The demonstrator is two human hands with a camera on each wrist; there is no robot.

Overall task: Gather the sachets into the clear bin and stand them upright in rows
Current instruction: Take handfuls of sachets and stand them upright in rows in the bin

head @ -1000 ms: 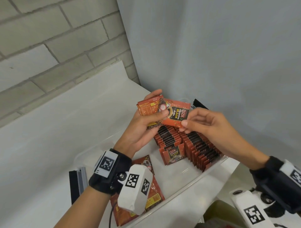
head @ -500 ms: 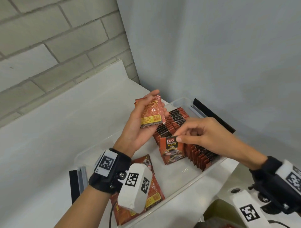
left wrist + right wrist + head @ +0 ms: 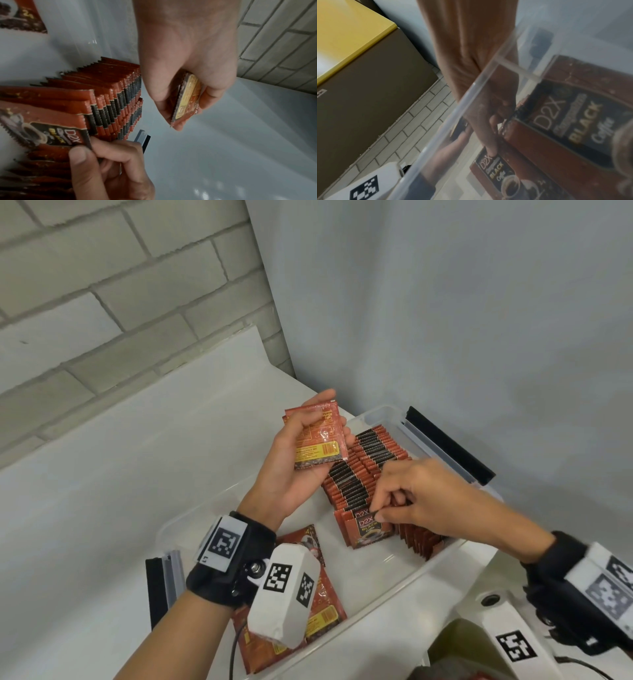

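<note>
L hand (image 3: pixel 301 460) grip curled, R hand (image 3: pixel 421 498) pinching low

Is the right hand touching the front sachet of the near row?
Touching. In the left wrist view the right hand pinches the top corner of the front sachet between thumb and forefinger; the head view shows the same pinch.

Red-and-black coffee sachets stand upright in two packed rows (image 3: pixel 363 470) at the far end of the clear bin (image 3: pixel 404 580). The front sachet (image 3: pixel 371 530) faces forward, slightly tilted. Loose sachets (image 3: pixel 318 611) lie flat on the bin's near floor. A small stack (image 3: pixel 320 436) sits raised above the rows.
</note>
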